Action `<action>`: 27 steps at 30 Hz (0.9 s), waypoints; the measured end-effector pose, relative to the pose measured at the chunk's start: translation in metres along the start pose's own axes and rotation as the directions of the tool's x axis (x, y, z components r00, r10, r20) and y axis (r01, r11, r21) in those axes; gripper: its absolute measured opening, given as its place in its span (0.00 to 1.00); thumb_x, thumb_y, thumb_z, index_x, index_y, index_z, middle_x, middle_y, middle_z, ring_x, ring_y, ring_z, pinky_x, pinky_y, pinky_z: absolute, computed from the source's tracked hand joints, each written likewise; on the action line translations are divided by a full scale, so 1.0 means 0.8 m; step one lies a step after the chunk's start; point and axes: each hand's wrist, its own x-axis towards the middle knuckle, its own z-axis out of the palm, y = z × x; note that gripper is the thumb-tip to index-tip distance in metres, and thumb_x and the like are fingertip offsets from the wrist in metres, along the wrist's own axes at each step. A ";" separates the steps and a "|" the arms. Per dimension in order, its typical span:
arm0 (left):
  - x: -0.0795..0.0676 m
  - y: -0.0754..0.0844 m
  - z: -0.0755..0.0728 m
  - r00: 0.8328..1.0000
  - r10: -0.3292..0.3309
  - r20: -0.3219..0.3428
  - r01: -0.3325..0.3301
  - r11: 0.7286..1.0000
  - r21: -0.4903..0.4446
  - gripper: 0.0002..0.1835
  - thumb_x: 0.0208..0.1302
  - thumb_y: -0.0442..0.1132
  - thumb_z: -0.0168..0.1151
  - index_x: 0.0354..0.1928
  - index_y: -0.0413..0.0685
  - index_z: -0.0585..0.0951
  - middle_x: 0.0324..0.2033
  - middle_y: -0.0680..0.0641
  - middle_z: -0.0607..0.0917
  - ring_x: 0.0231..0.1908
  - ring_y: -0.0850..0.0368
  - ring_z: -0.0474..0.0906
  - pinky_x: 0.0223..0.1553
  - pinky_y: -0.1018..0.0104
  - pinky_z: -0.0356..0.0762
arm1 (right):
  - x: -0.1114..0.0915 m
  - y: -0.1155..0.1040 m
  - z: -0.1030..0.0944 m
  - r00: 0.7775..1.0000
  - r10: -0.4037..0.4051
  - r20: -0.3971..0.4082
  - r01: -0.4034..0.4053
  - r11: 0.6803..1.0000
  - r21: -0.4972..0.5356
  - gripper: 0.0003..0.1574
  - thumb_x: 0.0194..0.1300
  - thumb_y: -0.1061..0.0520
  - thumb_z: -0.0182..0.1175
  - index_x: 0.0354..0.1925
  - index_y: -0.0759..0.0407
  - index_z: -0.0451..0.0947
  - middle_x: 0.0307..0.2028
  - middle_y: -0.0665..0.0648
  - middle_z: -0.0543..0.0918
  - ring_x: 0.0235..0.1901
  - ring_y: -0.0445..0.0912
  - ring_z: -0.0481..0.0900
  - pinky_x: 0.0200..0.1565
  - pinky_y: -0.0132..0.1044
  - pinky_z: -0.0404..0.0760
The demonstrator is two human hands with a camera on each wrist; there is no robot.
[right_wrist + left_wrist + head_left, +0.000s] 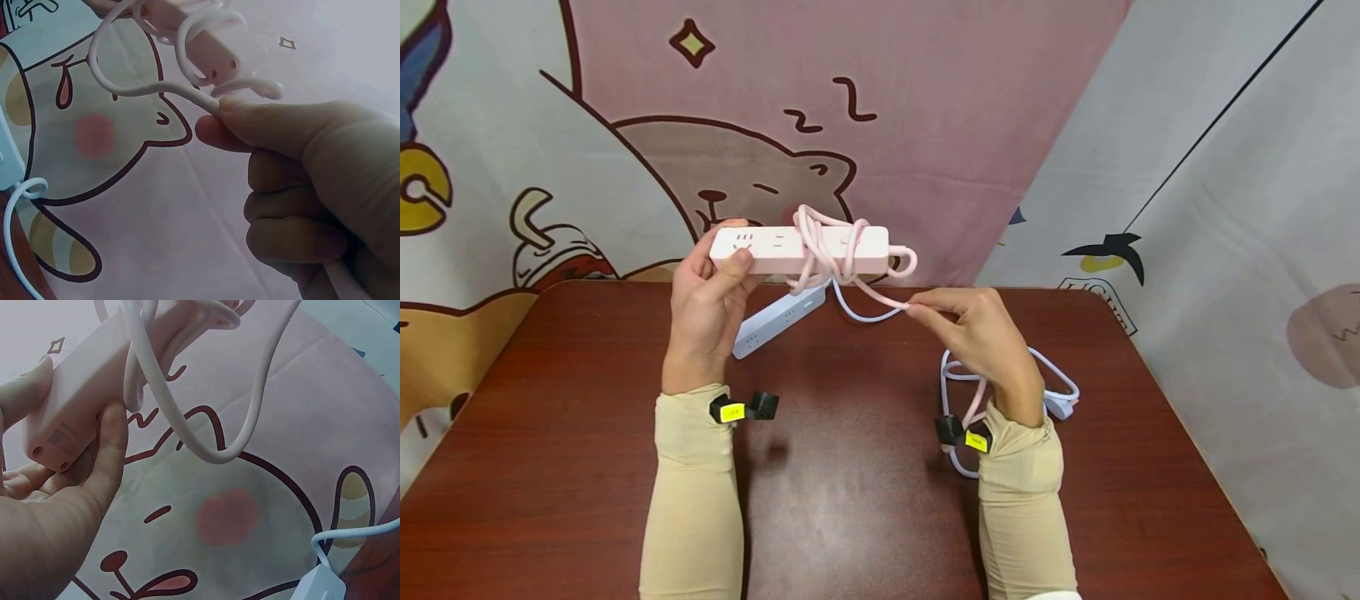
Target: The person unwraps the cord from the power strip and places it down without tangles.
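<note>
My left hand (711,300) grips one end of a pink power strip (763,247), thumb on its front, and holds it up above the table. The strip's pink cord (820,250) loops around its right half. Between thumb and forefinger, my right hand (981,329) pinches that cord to the right of the strip. In the right wrist view the pinched cord (156,87) curves back to the wrapped loops. From the left wrist view, a cord loop (219,456) hangs below the strip. Part of the left fingers is hidden behind the strip.
A light blue power strip (778,321) lies on the brown table (850,500) behind the left hand. Its blue cord (943,383) lies in loops under the right wrist, with a plug (1060,407) beside it. A patterned cloth (955,150) hangs behind the table.
</note>
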 end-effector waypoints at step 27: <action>0.002 -0.002 0.004 0.996 0.003 -0.094 0.001 0.999 0.041 0.20 0.67 0.27 0.64 0.59 0.28 0.74 0.44 0.46 0.84 0.42 0.58 0.84 0.48 0.66 0.87 | -0.009 -0.017 -0.015 0.993 -0.066 0.099 0.042 0.972 0.230 0.08 0.65 0.65 0.68 0.42 0.56 0.90 0.33 0.51 0.89 0.29 0.36 0.76 0.32 0.27 0.76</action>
